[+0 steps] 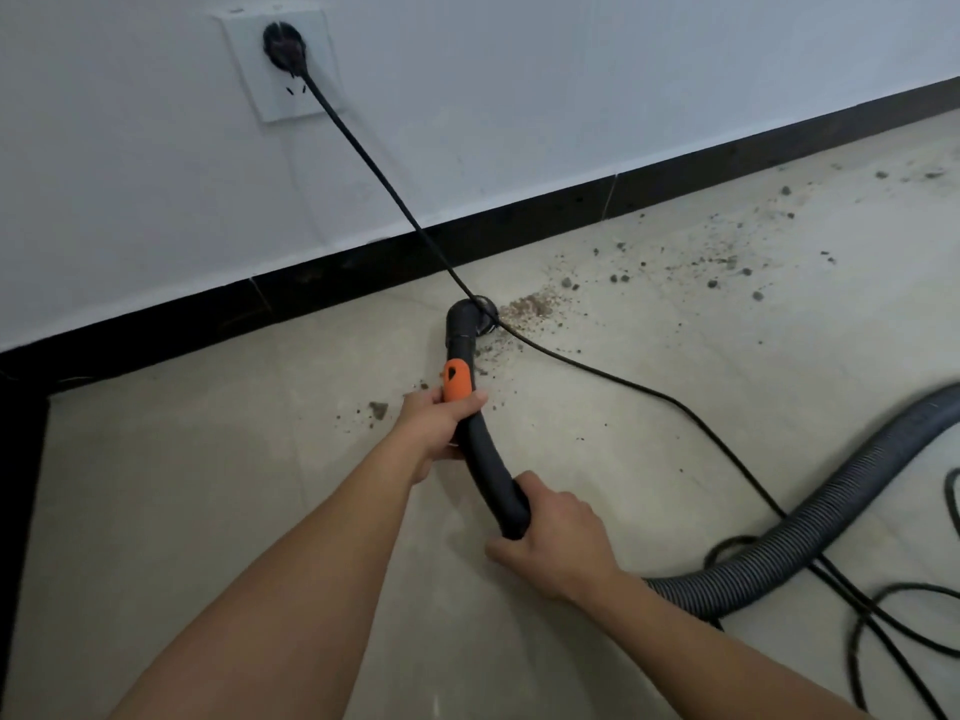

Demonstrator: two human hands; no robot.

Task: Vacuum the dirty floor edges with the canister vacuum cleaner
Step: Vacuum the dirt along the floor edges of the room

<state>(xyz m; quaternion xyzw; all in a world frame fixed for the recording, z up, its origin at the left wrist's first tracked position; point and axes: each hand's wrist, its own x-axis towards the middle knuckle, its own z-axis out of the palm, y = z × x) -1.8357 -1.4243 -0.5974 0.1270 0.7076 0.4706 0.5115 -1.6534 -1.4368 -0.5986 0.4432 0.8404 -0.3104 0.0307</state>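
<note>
Centre frame, the left hand clasps the curved black wand just under its orange slider. The right hand grasps the wand's lower end, where the ribbed hose begins and loops off to the right edge. The nozzle sits on the beige floor, near the black baseboard but apart from it. A heap of dirt lies just beside it on the right, with more scattered along the baseboard toward the upper right. The power cord slants from the plug in the wall socket across the nozzle, then coils at lower right. Left of the arms, floor stretches to a black strip at the frame's left edge.
</note>
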